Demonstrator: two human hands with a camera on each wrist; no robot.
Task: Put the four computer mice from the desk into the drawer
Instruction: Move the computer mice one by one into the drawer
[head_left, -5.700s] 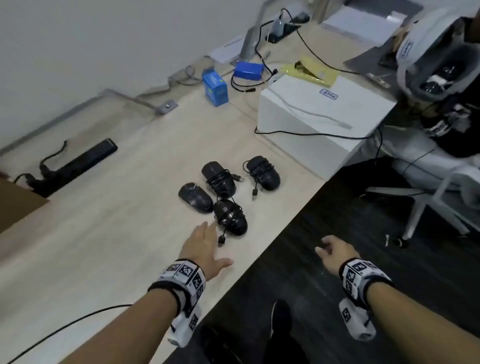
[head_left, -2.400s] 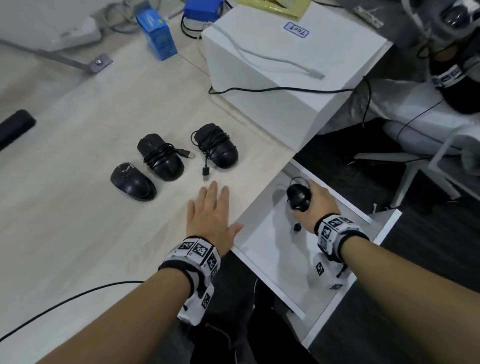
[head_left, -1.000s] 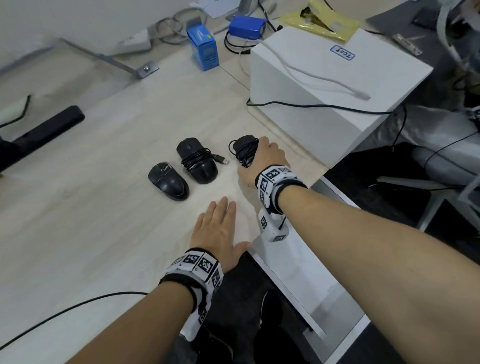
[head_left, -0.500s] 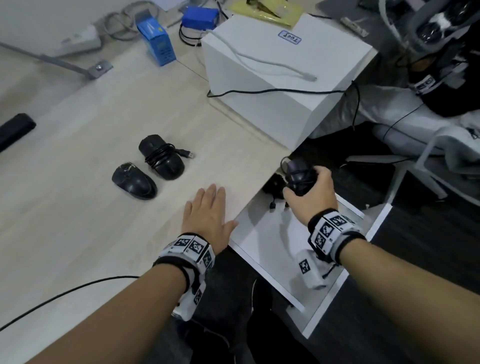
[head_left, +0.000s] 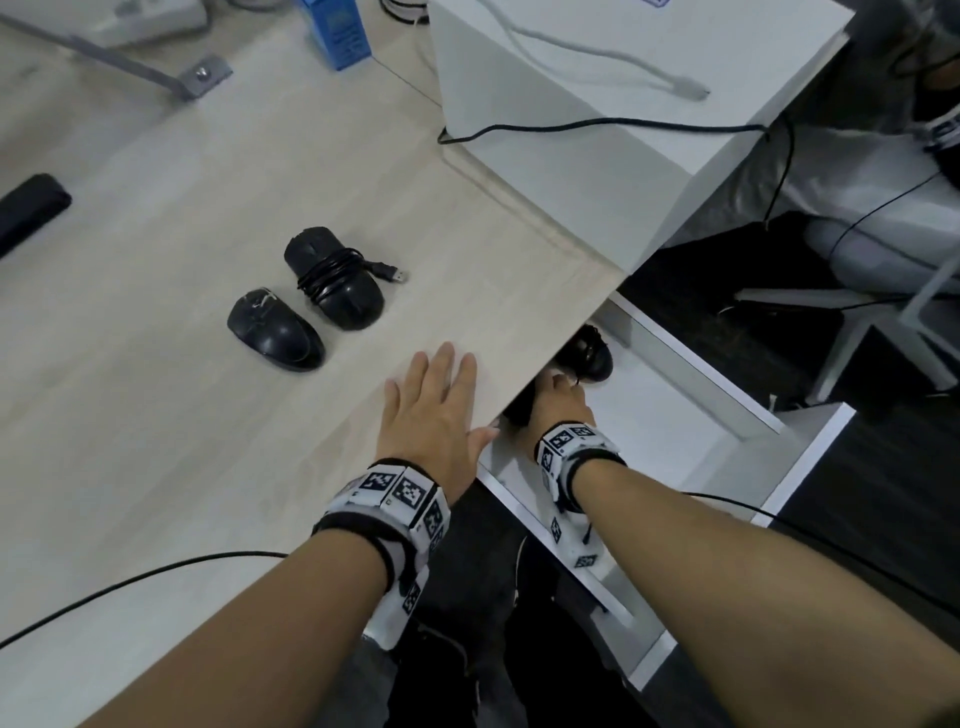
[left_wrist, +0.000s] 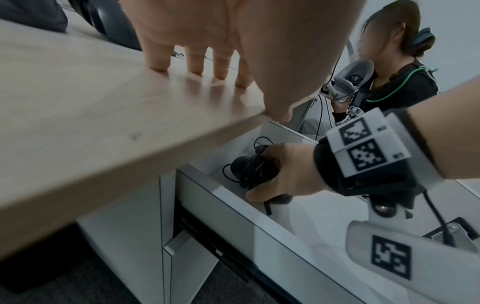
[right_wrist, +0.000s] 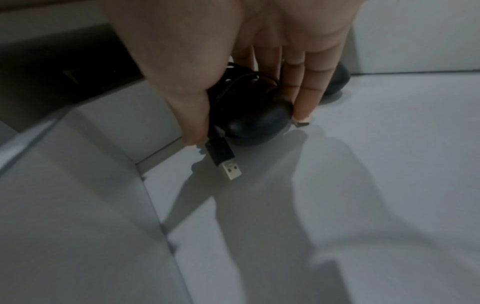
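Note:
Two black mice lie on the desk: a bare mouse (head_left: 275, 332) and, beside it, a cable-wrapped mouse (head_left: 332, 286). The white drawer (head_left: 691, 384) stands pulled out below the desk edge. One mouse (head_left: 589, 356) lies at its back. My right hand (head_left: 561, 410) reaches into the drawer and grips another cable-wrapped mouse (right_wrist: 254, 115) (left_wrist: 249, 168) between thumb and fingers, low over the floor. Its USB plug (right_wrist: 226, 162) dangles. I cannot tell whether this mouse touches the floor. My left hand (head_left: 431, 410) rests flat on the desk at the edge, fingers straight.
A big white box (head_left: 597, 104) with cables stands on the desk at the back right, a blue carton (head_left: 337, 36) behind. Another person sits on a chair (head_left: 883, 249) to the right. A black cable (head_left: 130, 577) crosses the near desk.
My right hand has gone down from above the drawer into its back left part, under the desk edge, with the mouse in it. The left hand has stayed put.

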